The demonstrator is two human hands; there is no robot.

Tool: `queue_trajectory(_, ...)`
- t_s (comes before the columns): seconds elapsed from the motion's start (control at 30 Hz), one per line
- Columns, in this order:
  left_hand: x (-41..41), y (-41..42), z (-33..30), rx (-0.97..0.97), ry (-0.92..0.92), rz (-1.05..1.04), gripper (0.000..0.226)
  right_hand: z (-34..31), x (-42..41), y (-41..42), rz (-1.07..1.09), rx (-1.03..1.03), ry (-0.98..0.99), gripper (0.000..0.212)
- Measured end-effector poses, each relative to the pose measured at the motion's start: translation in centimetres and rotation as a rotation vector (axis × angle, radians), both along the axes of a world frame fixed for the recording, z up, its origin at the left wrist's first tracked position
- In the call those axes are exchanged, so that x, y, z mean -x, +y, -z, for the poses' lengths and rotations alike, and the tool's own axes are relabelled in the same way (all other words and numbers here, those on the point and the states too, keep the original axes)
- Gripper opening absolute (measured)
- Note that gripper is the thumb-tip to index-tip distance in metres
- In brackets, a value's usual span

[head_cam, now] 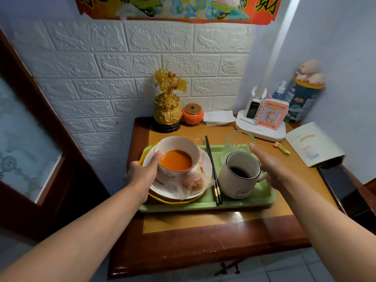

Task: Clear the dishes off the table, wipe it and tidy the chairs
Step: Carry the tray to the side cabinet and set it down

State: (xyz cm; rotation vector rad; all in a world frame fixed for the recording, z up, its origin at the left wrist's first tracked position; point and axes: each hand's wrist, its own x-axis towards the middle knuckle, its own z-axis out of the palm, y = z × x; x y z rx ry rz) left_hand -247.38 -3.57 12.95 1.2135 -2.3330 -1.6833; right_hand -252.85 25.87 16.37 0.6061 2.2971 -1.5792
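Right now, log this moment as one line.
left hand: grips bowl | right hand: open beside mug | tray: on table

The table [203, 239] at the lower middle of the frame is glossy varnished wood with a duller tan inlay. On it lies a smooth, matt green plastic tray [240, 202]. The bowl [179, 147], plate [203, 165] and mug [234, 184] look like glazed white ceramic, faintly shiny. The tumbler [238, 141] is clear glass. The black chopsticks [211, 169] are glossy with gold bands. At centre, the gold ornament [167, 106] gleams like metal. The wall panels [142, 64] above are white, embossed and rough-textured. Crumpled white paper [218, 118] lies beside a smooth white plastic lamp base [262, 132].
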Motion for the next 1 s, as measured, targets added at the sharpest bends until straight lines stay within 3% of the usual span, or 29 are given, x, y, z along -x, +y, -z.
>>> queue_trajectory(0.13, -0.8, 0.3, -1.1, 0.068, 0.002, 0.064, 0.094, 0.0, -0.8, 0.0, -0.011, -0.004, 0.043, 0.068)
queue_trajectory(0.3, -2.1, 0.1, -1.9, 0.135, 0.026, 0.139, 0.096, -0.4, -1.7, -0.7, 0.023, -0.209, 0.086, 0.114)
queue_trajectory(0.47, -2.9, -0.5, -2.5, 0.179, 0.046, 0.195, 0.096, -2.1, -4.0, -2.8, 0.056, -0.388, 0.180, 0.085)
queue_trajectory(1.0, -9.4, -6.5, -6.0, 0.211, 0.218, 0.591, 0.080, -5.1, -18.6, -13.6, 0.239, -0.423, 0.321, 0.076)
